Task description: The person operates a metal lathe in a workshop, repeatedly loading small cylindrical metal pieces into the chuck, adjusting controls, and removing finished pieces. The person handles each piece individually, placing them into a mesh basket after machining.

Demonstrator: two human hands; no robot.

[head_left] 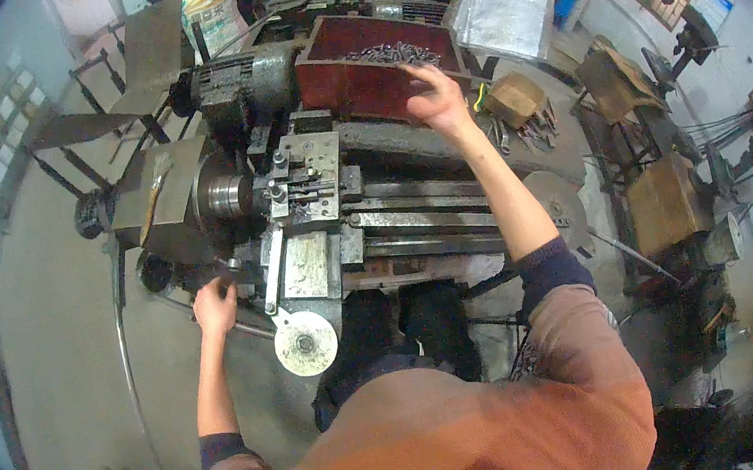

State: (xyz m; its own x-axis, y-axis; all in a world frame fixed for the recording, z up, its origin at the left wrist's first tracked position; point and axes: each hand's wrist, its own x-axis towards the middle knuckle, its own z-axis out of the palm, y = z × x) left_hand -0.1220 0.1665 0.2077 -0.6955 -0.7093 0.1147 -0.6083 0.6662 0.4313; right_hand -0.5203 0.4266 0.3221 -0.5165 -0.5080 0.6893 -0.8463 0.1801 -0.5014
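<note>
My right hand reaches over the near edge of a dark red box. Its fingers are stretched and apart beside a heap of small metal parts, and I see nothing held in them. Low on the left, my left hand is closed at the front of a lathe, next to a dark lever end; what its fingers hold is hidden. Between my hands sit the lathe's round chuck and its tool carriage. A pale round handwheel is at the carriage's near end.
A brush lies on the headstock cover, with a motor behind it. Right of the box are a cardboard box and wrenches. A silvery sheet lies at the back. More machinery stands at the right.
</note>
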